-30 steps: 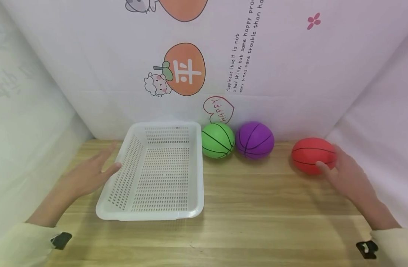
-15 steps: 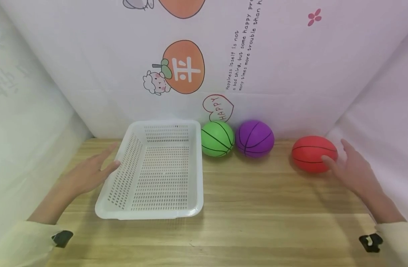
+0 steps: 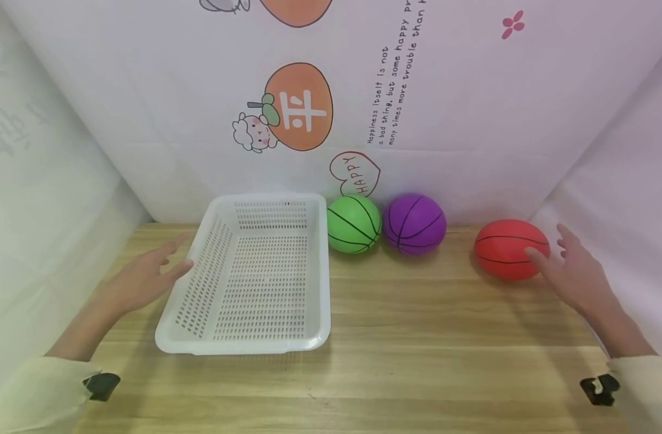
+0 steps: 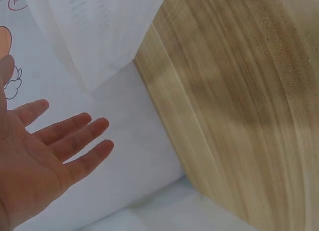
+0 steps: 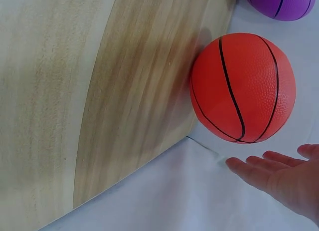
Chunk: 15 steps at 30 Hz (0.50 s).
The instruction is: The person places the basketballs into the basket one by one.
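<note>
Likely light and grippy, the red toy basketball (image 3: 504, 249) suits cupping by its sides; left hand (image 3: 139, 280) and right hand (image 3: 578, 278) have extended, empty fingers.

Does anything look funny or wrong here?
Yes: the printed white cloth behind the white plastic basket looks turned sideways, because its black writing runs upward instead of across. Nothing looks spilled or broken.

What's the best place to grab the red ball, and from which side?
I'd grip the red ball around its widest part, coming from the right, where the right hand hovers beside it. It's round with no visible handle, so a wide hold seems steadier; the purple ball sits to its left.
</note>
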Available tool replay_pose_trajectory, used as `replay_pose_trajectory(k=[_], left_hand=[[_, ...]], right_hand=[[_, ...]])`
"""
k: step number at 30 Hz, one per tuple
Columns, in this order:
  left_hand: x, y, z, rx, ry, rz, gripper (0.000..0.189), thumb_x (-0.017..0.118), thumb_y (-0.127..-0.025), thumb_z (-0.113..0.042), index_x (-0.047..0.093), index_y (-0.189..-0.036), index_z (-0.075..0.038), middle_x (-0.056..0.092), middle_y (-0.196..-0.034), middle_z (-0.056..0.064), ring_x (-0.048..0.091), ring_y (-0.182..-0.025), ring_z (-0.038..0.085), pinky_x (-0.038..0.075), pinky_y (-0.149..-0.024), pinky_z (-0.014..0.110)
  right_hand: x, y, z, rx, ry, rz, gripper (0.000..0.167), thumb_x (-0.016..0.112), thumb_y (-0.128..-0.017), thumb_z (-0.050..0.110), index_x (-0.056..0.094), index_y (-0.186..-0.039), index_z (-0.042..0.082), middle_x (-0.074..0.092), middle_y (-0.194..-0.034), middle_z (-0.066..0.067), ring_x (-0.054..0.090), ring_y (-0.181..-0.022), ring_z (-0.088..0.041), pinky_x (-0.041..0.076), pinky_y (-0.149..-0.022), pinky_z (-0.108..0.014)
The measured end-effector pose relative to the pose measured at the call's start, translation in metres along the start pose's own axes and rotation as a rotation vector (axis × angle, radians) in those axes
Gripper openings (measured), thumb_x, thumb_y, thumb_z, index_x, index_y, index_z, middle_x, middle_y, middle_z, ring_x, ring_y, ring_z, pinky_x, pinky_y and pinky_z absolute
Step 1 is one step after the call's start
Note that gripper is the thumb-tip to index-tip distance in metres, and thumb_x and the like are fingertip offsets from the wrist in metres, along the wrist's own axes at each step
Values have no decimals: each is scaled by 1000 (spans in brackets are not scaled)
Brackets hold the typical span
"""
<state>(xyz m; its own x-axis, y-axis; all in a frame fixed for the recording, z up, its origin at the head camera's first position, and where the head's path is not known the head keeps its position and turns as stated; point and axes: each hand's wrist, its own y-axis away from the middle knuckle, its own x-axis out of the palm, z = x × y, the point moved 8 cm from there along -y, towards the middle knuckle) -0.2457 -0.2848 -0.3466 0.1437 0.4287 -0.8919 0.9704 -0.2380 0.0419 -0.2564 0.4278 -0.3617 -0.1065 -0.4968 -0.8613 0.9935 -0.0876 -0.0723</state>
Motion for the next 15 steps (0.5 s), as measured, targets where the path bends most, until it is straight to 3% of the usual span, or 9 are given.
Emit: replay_pose_trajectory(k=[6,15], left_hand=[[1,-3,13,-23,108,-33,68,46,-106,-39,24,-156,1,37,-145,39,52,-119,55,43,-91,71],[0,-8,24,-61,264,-22,71,48,-105,-38,15,-161,-11,31,-151,34,53,-117,55,49,-86,66]], right_hand=[[13,-2,-13,26,-38,104,96,45,-101,51,-14,-154,-4,21,-141,-52,32,-122,-69,33,-85,-82],[23,-2,-12,80,-180,224,100,45,-102,51,-23,-151,-3,13,-145,-51,33,-123,-67,36,-93,-76]])
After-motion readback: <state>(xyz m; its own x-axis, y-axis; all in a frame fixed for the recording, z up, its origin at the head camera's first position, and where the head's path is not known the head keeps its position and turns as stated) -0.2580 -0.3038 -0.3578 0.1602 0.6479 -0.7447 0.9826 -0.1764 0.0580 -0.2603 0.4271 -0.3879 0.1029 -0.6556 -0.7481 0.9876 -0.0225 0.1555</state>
